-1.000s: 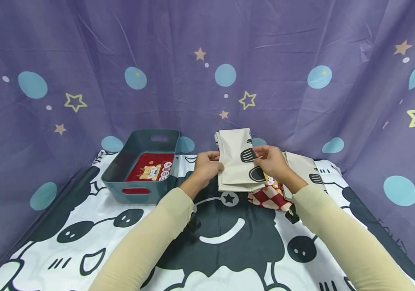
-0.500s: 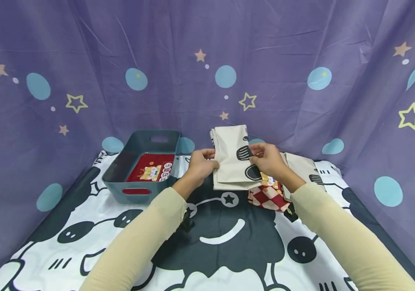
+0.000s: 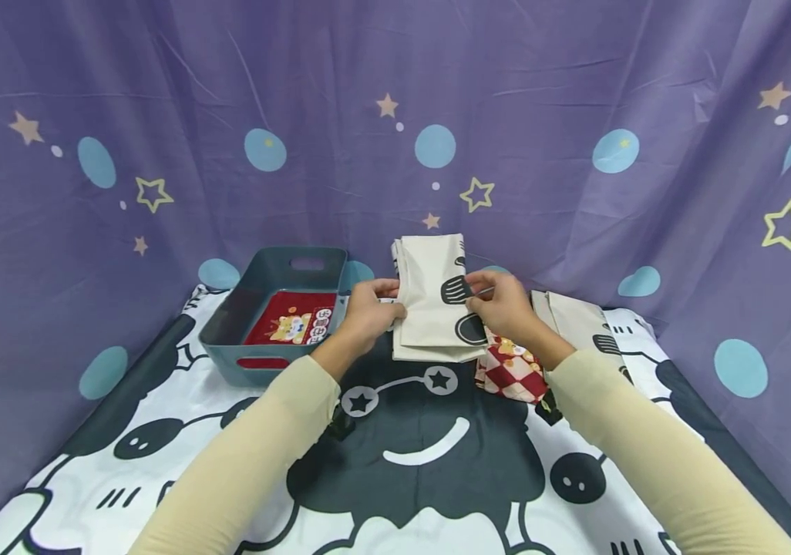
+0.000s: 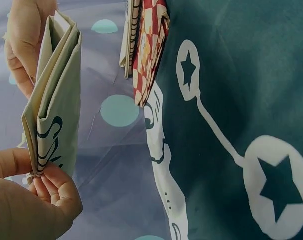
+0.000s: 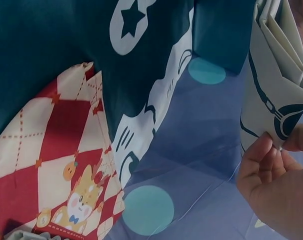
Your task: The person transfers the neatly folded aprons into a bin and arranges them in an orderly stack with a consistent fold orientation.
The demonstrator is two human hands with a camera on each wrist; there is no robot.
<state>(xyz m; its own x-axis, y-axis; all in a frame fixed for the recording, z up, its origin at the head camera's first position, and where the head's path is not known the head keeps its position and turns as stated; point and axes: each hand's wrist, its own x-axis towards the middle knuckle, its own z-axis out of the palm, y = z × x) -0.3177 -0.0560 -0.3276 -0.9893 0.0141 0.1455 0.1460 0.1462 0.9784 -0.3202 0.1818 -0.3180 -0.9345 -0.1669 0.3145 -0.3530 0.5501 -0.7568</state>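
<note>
A folded cream cloth with black utensil-like prints [image 3: 426,297] is held up over the middle of the table in the head view. My left hand [image 3: 369,312] pinches its left edge between thumb and fingers. On the opposite edge, my right hand [image 3: 506,308] grips it the same way. Several stacked layers of the folded cloth [image 4: 64,107] show edge-on in the left wrist view. Beneath and beside my right hand lies a red-and-cream checkered folded cloth [image 3: 512,379], printed with a cartoon dog in the right wrist view.
On the left stands a grey-blue plastic basket [image 3: 246,356] with handle holes, holding a red folded cloth [image 3: 277,314] with a cartoon print. Another cream printed cloth [image 3: 579,320] lies at the right. A purple curtain [image 3: 340,154] hangs behind the table, which has a cartoon-printed black-and-white cover [image 3: 423,482].
Both hands have carried the folded cream cloth left and slightly upward, keeping their pinch on its edges. More of the checkered cloth now shows. The basket stays put.
</note>
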